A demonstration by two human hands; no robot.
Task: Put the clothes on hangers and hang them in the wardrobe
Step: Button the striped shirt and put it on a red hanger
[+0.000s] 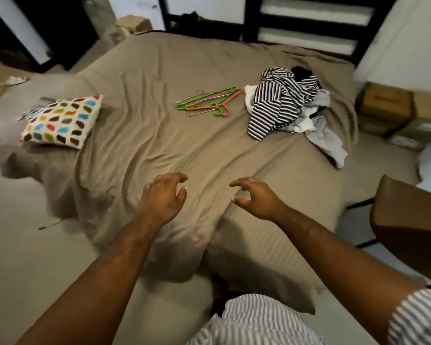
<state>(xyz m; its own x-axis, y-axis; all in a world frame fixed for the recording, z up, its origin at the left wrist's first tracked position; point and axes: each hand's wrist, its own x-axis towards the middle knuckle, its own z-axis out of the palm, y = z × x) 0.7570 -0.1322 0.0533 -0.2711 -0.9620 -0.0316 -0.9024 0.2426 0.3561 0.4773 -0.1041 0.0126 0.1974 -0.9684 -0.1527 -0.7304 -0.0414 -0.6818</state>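
Directly ahead, a wide bed [147, 135] covered in a wrinkled tan sheet fills the view. On the bed's far middle lies a small bundle of hangers [209, 102]: thin green and pink plastic ones, with a few bare wire ones among them. They are stacked flat, their long bars running across the bed toward its far right, and their hooks curl toward the bed's near edge. Just beside them, on the bed's far right part, sits a loose heap of clothes [289, 108]. It is mostly soft black-and-white striped fabric, with white and pale grey pieces trailing toward the right edge. On the bed's left side rests a square white cushion [61, 120] dotted with coloured patches. Over the bed's near part hover the left hand [163, 197] and right hand [255, 197], a little apart, both palm down. Their fingers are spread and loosely curled, holding nothing. Off the bed's right side stand a brown chair back [408, 220] and a cardboard box [383, 100].
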